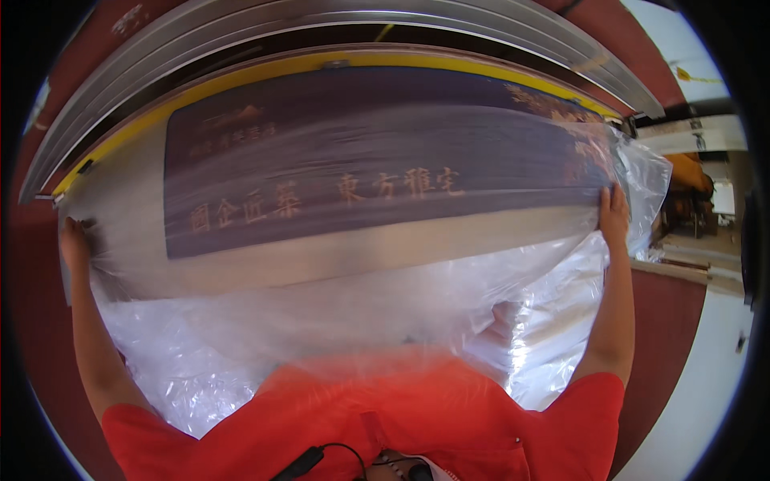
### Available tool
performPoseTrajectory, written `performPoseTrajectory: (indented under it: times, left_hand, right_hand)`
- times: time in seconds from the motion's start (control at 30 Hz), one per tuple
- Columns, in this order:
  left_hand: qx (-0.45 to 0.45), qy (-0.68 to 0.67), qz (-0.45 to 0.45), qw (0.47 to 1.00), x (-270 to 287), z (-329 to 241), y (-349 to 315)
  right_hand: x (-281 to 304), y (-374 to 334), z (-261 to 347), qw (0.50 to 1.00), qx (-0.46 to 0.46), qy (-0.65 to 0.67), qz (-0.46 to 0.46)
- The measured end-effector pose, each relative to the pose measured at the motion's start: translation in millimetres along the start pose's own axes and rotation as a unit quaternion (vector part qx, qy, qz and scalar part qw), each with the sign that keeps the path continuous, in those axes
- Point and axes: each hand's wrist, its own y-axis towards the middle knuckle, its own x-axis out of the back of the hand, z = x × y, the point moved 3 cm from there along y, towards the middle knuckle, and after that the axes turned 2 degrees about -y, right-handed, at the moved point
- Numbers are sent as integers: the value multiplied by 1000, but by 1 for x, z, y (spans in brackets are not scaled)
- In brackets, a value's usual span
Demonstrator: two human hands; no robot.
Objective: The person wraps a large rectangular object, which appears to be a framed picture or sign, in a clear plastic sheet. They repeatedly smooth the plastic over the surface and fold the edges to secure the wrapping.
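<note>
Between my two hands a wide sheet of clear plastic is stretched, its lower part hanging in bright wrinkles against my red shirt. Through it shows a large beige piece with a dark purple panel, printed with orange characters and a leaf pattern at its right end. My left hand is closed on the left edge, where the plastic puckers into folds. At the other end my right hand grips the plastic near the panel's right side, and a loose corner sticks out beyond it. Some fingertips are hidden.
A yellow strip runs along the far side of the panel. Behind it curves a ribbed silver metal rail, with a dark gap between. Dark red flooring lies on both sides. Far right stand a pale ledge and an orange item.
</note>
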Motion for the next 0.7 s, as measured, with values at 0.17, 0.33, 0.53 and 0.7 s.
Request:
performPoseTrajectory:
  times: [0.17, 0.33, 0.53, 0.7]
  left_hand:
    - [116, -111, -54, 986, 49, -30, -44]
    - [87, -140, -64, 984, 25, -34, -32]
    - [98, -122, -53, 986, 19, -10, -35]
    - [80, -132, -73, 985, -11, 6, -17]
  right_hand:
    - [20, -6, 125, 994, 109, -28, -7]
    - [11, -9, 46, 998, -26, -47, 20]
    - [135, -164, 273, 753, 322, 490, 298]
    - [144, -176, 241, 909, 416, 2, 10]
